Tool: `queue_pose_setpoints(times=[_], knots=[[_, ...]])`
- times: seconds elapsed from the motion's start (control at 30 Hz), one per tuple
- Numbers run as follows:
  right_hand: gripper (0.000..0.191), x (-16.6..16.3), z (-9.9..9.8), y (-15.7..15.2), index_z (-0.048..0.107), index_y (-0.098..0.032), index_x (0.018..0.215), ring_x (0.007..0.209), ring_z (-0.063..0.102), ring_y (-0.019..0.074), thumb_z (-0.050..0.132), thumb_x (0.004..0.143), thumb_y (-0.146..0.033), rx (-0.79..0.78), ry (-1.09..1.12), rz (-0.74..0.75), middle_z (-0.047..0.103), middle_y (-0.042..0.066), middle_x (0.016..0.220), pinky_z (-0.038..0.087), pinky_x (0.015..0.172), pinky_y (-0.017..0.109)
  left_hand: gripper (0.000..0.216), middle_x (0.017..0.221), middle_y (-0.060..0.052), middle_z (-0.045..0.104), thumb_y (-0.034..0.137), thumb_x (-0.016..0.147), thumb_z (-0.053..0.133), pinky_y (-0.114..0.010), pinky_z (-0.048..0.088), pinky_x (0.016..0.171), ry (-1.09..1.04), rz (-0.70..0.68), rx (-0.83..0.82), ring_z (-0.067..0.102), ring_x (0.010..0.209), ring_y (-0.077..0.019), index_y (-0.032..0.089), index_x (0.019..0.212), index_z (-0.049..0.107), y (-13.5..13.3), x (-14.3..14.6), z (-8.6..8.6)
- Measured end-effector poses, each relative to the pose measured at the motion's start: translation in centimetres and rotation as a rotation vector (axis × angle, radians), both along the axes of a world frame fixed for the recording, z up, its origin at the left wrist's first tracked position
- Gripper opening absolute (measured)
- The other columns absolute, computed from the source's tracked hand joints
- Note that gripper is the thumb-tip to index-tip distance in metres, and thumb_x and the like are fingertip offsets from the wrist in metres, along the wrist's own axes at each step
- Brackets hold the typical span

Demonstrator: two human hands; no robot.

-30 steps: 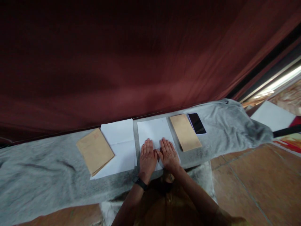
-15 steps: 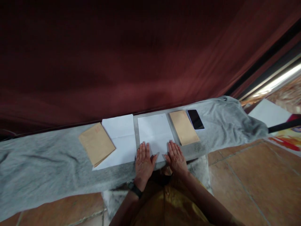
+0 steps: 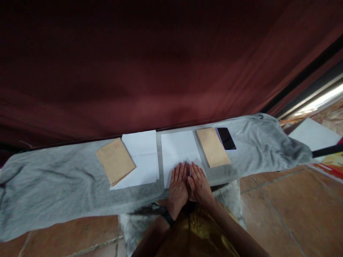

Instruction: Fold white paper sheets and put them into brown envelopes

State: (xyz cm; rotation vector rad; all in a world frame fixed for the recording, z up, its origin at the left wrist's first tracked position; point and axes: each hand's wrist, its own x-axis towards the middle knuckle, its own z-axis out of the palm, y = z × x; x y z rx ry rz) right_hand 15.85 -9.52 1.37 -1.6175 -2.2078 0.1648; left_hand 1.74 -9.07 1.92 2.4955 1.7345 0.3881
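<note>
A white sheet of paper (image 3: 178, 148) lies in front of me on a bench draped with grey cloth. My left hand (image 3: 178, 187) rests flat on its near part, fingers stretched forward, a dark band on the wrist. Close beside it my right hand (image 3: 199, 184) also lies flat, its fingers pointing away from me over the sheet's near right corner. Neither hand grips anything. To the left, brown envelopes (image 3: 115, 160) overlap a stack of white paper (image 3: 143, 153). On the right sits another brown envelope (image 3: 213, 147), with a phone (image 3: 226, 138) just beyond it.
The grey cloth (image 3: 61, 178) covers the long narrow bench, wrinkled at both ends. A dark red curtain (image 3: 160, 71) hangs right behind it. Below are brown floor tiles (image 3: 278, 207). At the far right there is a white panel (image 3: 316, 134) and a black bar (image 3: 325, 150).
My left hand has slid right across the sheet, so both hands are now close together. My right hand stays near the right edge. The view has shifted slightly.
</note>
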Motion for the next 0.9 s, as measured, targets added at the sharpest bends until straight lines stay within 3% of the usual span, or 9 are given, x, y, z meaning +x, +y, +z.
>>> queue_pose_setpoints(times=[0.2, 0.4, 0.63, 0.77, 0.9], knots=[[0.060, -1.2, -0.6, 1.5, 0.028, -0.011, 0.157, 0.148, 0.033, 0.0267, 0.036, 0.104, -0.038, 0.016, -0.040, 0.008, 0.037, 0.016, 0.158, 0.031, 0.120, 0.048, 0.064, 0.163, -0.013, 0.030, 0.019, 0.098, 0.034, -0.048, 0.029, 0.123, 0.040, 0.051, -0.008, 0.025, 0.152, -0.0246, 0.014, 0.159, 0.019, 0.1, -0.4, -0.5], [0.068, 1.0, -1.7, 0.9, 0.013, -0.014, 0.161, 0.146, 0.037, 0.0289, 0.039, 0.104, -0.041, 0.102, -0.104, -0.037, 0.032, 0.016, 0.161, 0.033, 0.119, 0.048, 0.063, 0.161, -0.014, 0.033, 0.034, 0.100, 0.039, -0.048, 0.034, 0.121, 0.031, 0.166, 0.025, 0.027, 0.151, -0.0260, 0.012, 0.158, 0.024, -0.7, -2.3, -0.7], [0.069, 2.6, -1.7, 0.3, 0.009, -0.015, 0.161, 0.146, 0.037, 0.0309, 0.040, 0.104, -0.037, 0.116, -0.090, -0.046, 0.030, 0.018, 0.162, 0.036, 0.116, 0.050, 0.058, 0.158, -0.014, 0.039, 0.031, 0.101, 0.035, -0.048, 0.033, 0.121, 0.044, 0.247, 0.021, 0.029, 0.150, -0.0258, 0.011, 0.155, 0.031, -1.5, -4.2, -0.4], [0.064, 1.2, -1.4, 2.5, 0.009, -0.015, 0.161, 0.148, 0.033, 0.0297, 0.035, 0.104, -0.030, 0.098, -0.007, -0.025, 0.029, 0.018, 0.162, 0.037, 0.116, 0.052, 0.059, 0.161, -0.014, 0.035, 0.025, 0.099, 0.035, -0.048, 0.030, 0.123, 0.019, 0.206, 0.050, 0.027, 0.151, -0.0253, 0.010, 0.156, 0.028, 0.6, -2.9, 0.3], [0.057, -1.4, -0.9, 6.7, 0.022, -0.015, 0.159, 0.150, 0.030, 0.0264, 0.030, 0.105, -0.030, 0.076, 0.047, 0.020, 0.033, 0.015, 0.161, 0.037, 0.116, 0.051, 0.060, 0.161, -0.014, 0.033, 0.018, 0.097, 0.035, -0.048, 0.030, 0.123, 0.015, 0.130, 0.037, 0.026, 0.151, -0.0260, 0.010, 0.156, 0.028, 4.9, -1.0, 0.1]])
